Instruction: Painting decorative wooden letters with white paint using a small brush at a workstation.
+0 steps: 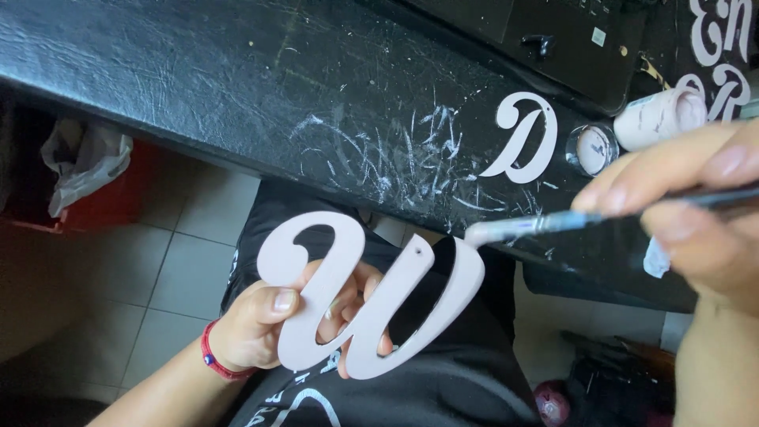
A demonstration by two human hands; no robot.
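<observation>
My left hand [261,320] holds a large pale pink cut-out letter [371,296] with curly script strokes, thumb on its front and fingers behind it, over my lap. A red band circles that wrist. My right hand [696,205] grips a thin paintbrush [545,225] whose pale bristle tip touches the letter's upper right end. A second, white script letter [526,136] lies flat on the black table [237,79].
An open paint jar lid [593,149] and a pale paint jar [660,117] on its side sit at the table's right. More white letters [723,47] lie at the far right. White paint streaks mark the table. A red bin with a plastic bag [83,170] stands on the tiled floor.
</observation>
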